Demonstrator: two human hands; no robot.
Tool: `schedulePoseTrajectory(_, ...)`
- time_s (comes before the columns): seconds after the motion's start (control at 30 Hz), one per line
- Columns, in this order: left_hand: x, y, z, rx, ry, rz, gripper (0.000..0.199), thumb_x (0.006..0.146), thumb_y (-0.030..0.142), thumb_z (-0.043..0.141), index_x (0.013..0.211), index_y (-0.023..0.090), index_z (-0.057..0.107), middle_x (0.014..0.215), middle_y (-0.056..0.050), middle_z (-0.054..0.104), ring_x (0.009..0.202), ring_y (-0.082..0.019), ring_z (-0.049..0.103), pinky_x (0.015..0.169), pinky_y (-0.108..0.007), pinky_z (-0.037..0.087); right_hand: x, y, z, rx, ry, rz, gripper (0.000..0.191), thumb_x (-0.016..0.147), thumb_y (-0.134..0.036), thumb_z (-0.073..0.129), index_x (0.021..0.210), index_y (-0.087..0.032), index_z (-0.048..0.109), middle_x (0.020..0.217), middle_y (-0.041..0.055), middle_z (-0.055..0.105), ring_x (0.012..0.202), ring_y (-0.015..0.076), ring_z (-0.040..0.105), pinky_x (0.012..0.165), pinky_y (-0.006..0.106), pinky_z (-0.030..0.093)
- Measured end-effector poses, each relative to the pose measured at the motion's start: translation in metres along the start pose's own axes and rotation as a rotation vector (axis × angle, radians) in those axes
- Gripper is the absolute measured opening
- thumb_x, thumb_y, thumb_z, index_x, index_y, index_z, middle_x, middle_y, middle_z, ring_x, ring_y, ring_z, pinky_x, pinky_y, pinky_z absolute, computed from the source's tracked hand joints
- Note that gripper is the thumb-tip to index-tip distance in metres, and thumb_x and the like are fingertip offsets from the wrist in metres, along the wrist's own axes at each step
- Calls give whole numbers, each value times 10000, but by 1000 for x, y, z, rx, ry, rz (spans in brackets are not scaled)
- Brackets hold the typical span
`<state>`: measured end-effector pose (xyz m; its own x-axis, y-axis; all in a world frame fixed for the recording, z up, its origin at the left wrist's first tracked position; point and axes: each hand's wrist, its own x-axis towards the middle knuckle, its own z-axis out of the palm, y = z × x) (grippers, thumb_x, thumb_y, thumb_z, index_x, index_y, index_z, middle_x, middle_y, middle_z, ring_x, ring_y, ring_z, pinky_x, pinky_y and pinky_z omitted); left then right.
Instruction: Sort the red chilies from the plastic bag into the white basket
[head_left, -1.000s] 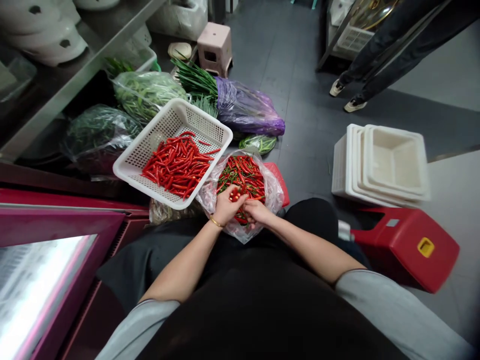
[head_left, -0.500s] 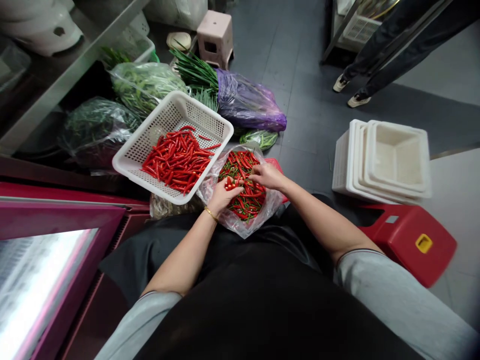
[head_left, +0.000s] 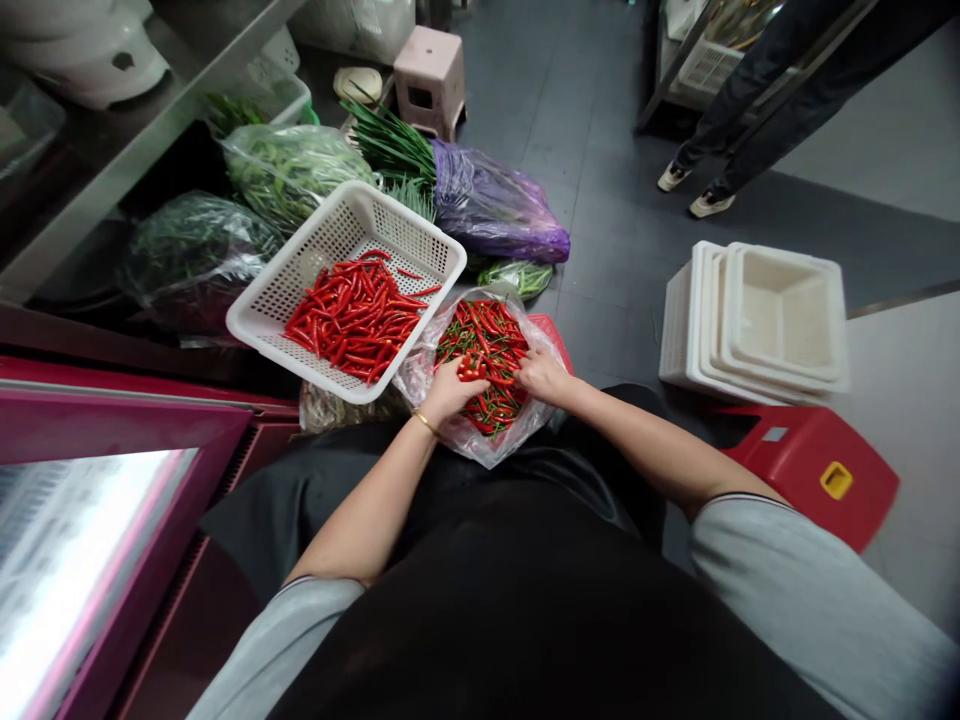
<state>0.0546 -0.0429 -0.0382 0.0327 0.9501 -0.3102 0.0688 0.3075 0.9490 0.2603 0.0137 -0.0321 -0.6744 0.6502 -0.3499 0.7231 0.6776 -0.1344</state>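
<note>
My left hand (head_left: 451, 388) is closed round several red chili peppers (head_left: 472, 367), their stemless ends showing above the fingers. It rests over the left side of a clear plastic bag (head_left: 489, 452) full of red chilies with green stems (head_left: 491, 330). At the bag's right side, my right hand (head_left: 541, 376) has its fingers bent down among the chilies; whether a chili is between the fingertips is hidden. To the left of the bag, a white perforated basket (head_left: 259, 310) holds a heap of red chilies (head_left: 352, 315) without stems.
Bagged greens (head_left: 300, 165) and a purple bag of green stalks (head_left: 495, 200) lie beyond the basket. A pink stool (head_left: 430, 75) stands behind. To the right are stacked white baskets (head_left: 787, 310) and a red bin (head_left: 817, 470). Another person's legs (head_left: 750, 140) show at upper right.
My right hand has moved slightly right and down, away from my left hand, to the bag's right side. My left hand stays over the bag with its handful of chilies.
</note>
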Motion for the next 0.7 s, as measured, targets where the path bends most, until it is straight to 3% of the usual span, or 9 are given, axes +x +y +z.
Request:
schedulePoseTrajectory(0.1, 2, -2, 5, 368, -22, 301, 255, 596, 108, 676, 837, 181, 636, 833, -30, 659, 837, -192, 564, 842, -342, 453, 6, -4, -11, 113, 36, -52, 315, 954, -301, 444, 836, -109, 664, 895, 149, 656, 833, 203, 567, 791, 323, 389)
schedulePoseTrajectory(0.17, 2, -3, 9, 446, -50, 375, 252, 593, 84, 654, 820, 189, 624, 829, -35, 653, 858, -202, 559, 858, -353, 448, 8, -10, -20, 296, 67, -91, 336, 965, -332, 429, 830, -108, 641, 870, 127, 649, 774, 170, 563, 739, 289, 398)
schedulePoseTrajectory(0.23, 2, -1, 10, 323, -59, 331, 208, 611, 135, 680, 786, 188, 582, 762, -18, 624, 789, -182, 567, 795, -331, 469, 8, -14, -25, 558, 104, -130, 366, 980, -368, 391, 828, -121, 615, 823, 87, 645, 727, 142, 561, 701, 262, 415)
schedulePoseTrajectory(0.33, 2, 2, 6, -109, -39, 178, 306, 614, 251, 748, 825, 179, 539, 764, 5, 632, 718, -142, 596, 729, -289, 490, 5, -17, -17, 890, 209, -116, 458, 1008, -427, 260, 915, -134, 601, 788, 48, 653, 690, 123, 584, 664, 244, 455)
schedulePoseTrajectory(0.4, 4, 6, -3, -337, 26, 80, 361, 581, 269, 783, 830, 165, 543, 757, 5, 652, 680, -126, 610, 699, -271, 496, 2, -20, -4, 806, 175, -2, 457, 1005, -436, 276, 947, -138, 618, 775, 50, 668, 691, 132, 606, 659, 248, 472)
schedulePoseTrajectory(0.53, 10, 13, -28, -456, 166, -22, 281, 550, 230, 775, 749, 124, 608, 630, 2, 640, 557, -101, 579, 575, -226, 473, -7, -29, 24, 222, -93, 227, 290, 867, -377, 604, 779, -114, 688, 790, 140, 700, 768, 231, 653, 689, 304, 484)
schedulePoseTrajectory(0.6, 12, 13, -34, -461, 137, -56, 242, 531, 198, 760, 717, 114, 629, 567, 17, 610, 497, -82, 543, 508, -202, 442, -8, -31, 28, 146, -122, 231, 261, 870, -332, 588, 798, -111, 706, 883, 168, 709, 791, 254, 663, 689, 319, 484)
schedulePoseTrajectory(0.7, 9, 9, -30, -487, 62, -166, 211, 502, 167, 749, 654, 116, 611, 519, 25, 587, 442, -76, 515, 450, -198, 426, -6, -29, 16, 123, -70, 245, 316, 939, -315, 447, 929, -123, 699, 1008, 164, 697, 841, 231, 661, 700, 294, 468)
